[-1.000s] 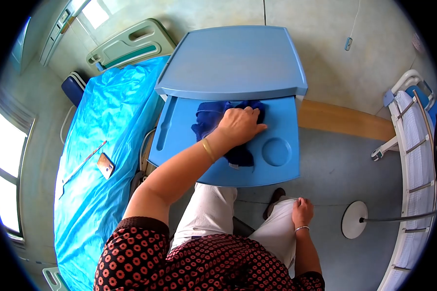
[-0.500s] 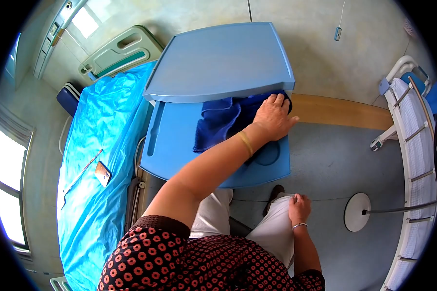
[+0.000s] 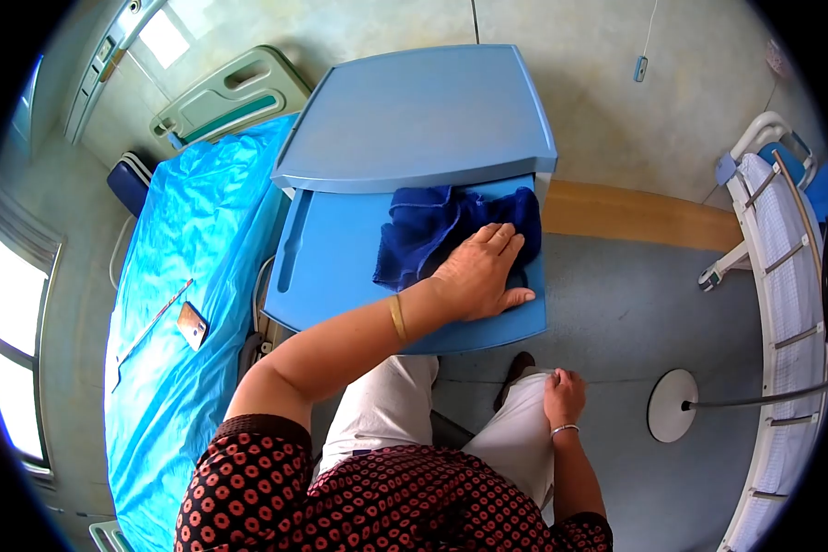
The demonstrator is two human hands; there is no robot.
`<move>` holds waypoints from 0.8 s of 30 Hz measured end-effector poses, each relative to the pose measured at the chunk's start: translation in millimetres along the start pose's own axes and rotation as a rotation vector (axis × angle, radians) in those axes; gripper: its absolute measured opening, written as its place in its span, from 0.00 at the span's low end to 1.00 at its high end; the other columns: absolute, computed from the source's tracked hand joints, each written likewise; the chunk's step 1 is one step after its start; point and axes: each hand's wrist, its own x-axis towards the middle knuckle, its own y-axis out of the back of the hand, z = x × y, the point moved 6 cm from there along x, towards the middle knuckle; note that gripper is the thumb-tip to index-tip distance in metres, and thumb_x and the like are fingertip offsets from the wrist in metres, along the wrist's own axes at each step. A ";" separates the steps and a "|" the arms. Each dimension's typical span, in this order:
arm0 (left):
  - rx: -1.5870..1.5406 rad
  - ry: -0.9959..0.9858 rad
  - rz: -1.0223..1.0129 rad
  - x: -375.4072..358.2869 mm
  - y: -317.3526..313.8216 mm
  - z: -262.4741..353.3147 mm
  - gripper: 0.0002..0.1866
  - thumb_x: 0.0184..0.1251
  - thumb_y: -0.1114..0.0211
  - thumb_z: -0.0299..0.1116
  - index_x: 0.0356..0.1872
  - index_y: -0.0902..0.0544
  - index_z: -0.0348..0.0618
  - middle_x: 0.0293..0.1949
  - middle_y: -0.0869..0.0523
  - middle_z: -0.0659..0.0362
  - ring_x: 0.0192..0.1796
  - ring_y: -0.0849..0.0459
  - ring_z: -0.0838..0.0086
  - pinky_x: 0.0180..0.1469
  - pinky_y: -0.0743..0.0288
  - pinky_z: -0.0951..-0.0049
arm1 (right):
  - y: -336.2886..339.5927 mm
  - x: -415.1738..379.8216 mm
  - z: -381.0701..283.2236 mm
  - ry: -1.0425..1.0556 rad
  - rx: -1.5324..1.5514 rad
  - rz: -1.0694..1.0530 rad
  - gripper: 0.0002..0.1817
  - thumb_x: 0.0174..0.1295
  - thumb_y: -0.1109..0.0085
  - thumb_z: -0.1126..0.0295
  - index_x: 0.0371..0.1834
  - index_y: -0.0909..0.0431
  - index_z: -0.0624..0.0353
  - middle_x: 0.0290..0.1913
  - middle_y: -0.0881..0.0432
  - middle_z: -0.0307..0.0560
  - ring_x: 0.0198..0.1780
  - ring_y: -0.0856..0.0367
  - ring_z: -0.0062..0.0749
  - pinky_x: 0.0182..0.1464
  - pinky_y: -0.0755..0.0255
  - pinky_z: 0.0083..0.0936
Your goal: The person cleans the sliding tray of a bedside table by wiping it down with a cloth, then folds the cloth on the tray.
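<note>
My left hand [image 3: 480, 272] lies palm down on a bunched dark blue cloth [image 3: 423, 225], its fingers stretched out and its thumb apart. The cloth sits creased on the pulled-out blue tray [image 3: 340, 244] of a bedside cabinet, and part of it is under the palm. A yellowish band circles the left wrist. My right hand [image 3: 564, 397] rests on my right knee with its fingers curled in; nothing shows in it. A thin bracelet is on that wrist.
The blue cabinet top [image 3: 419, 110] stands behind and above the tray. To the left, a bed with a shiny blue cover [image 3: 193, 239] bears a phone [image 3: 192, 326] and a thin stick [image 3: 155, 322]. A round white base [image 3: 673, 406] and a railed bed [image 3: 771, 304] are at right.
My left hand has come back toward me and to the left from the tray's far right corner. The cloth's right side has shifted slightly toward me. My right hand stays on the knee.
</note>
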 end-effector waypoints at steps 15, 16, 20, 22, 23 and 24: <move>0.060 0.218 -0.124 83.6 -21.5 -24.8 0.45 0.60 0.44 0.62 0.63 0.37 0.27 0.64 0.36 0.40 0.66 0.37 0.50 0.69 0.44 0.61 | -0.1 -0.5 0.9 0.005 0.027 0.031 0.15 0.58 0.51 0.61 0.40 0.18 0.57 0.43 0.20 0.49 0.47 0.26 0.46 0.51 0.30 0.36; 0.045 0.225 -0.129 77.8 -19.6 -27.8 0.45 0.60 0.44 0.62 0.63 0.37 0.27 0.64 0.35 0.40 0.66 0.37 0.50 0.69 0.44 0.61 | -0.7 -1.6 3.0 0.002 0.017 0.032 0.15 0.58 0.51 0.62 0.40 0.18 0.57 0.43 0.20 0.49 0.47 0.26 0.46 0.51 0.30 0.36; 0.016 0.260 -0.157 53.3 -5.5 -39.4 0.44 0.61 0.44 0.60 0.63 0.38 0.27 0.63 0.34 0.40 0.65 0.36 0.50 0.68 0.42 0.62 | 0.8 -5.5 8.9 -0.001 0.028 0.050 0.15 0.58 0.50 0.62 0.40 0.19 0.57 0.44 0.21 0.49 0.48 0.26 0.46 0.52 0.30 0.37; 0.008 0.275 -0.149 40.9 2.7 -43.8 0.42 0.62 0.44 0.59 0.63 0.37 0.27 0.62 0.33 0.40 0.65 0.36 0.49 0.68 0.42 0.60 | 0.7 -5.2 9.0 -0.002 0.026 0.051 0.15 0.58 0.50 0.61 0.41 0.19 0.58 0.44 0.21 0.49 0.48 0.26 0.46 0.52 0.30 0.37; 0.003 0.316 -0.174 34.9 6.4 -46.8 0.42 0.62 0.44 0.58 0.62 0.37 0.27 0.62 0.33 0.40 0.65 0.35 0.49 0.68 0.42 0.60 | 1.1 -4.9 7.9 0.004 0.028 0.053 0.15 0.58 0.50 0.61 0.41 0.19 0.58 0.44 0.21 0.49 0.48 0.26 0.46 0.52 0.30 0.37; -0.003 0.357 -0.199 28.5 9.0 -49.6 0.42 0.62 0.43 0.58 0.62 0.36 0.27 0.62 0.33 0.40 0.65 0.35 0.49 0.67 0.41 0.59 | 1.0 -5.3 7.5 -0.002 0.023 0.048 0.15 0.59 0.50 0.61 0.41 0.19 0.58 0.45 0.21 0.49 0.49 0.26 0.46 0.52 0.30 0.37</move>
